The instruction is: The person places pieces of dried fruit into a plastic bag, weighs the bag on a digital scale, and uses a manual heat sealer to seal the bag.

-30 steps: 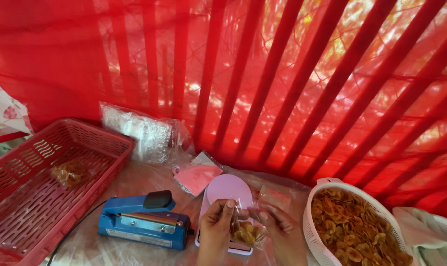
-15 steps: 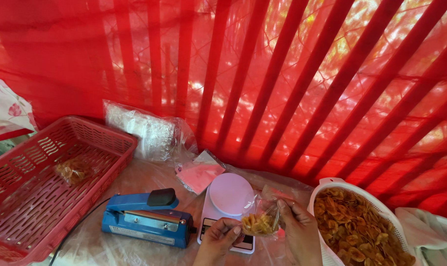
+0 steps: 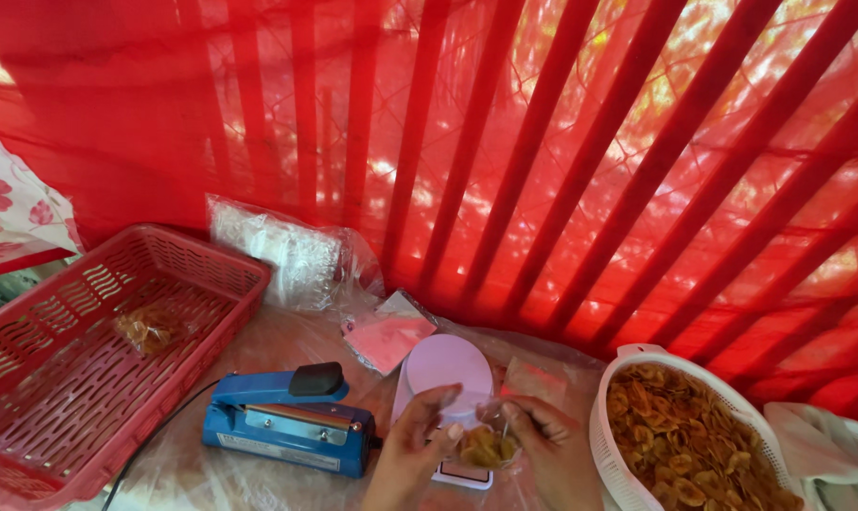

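Clear bag of chips [image 3: 487,445]: small, held between both hands over the front edge of the round white scale [image 3: 445,378]; left hand [image 3: 412,457] fingers and right hand [image 3: 552,456] fingers pinch its mouth; blue heat sealer [image 3: 287,421] left on the bench; white colander of chips [image 3: 680,435] right; red basket [image 3: 88,350] far left.

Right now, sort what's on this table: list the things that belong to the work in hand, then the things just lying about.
In use:
- left hand and right hand, both holding the small clear bag of chips
- pink kitchen scale under the bag
- white colander of chips beside the right hand

Lying about:
- blue heat sealer
- red basket with one filled bag
- stack of empty clear bags
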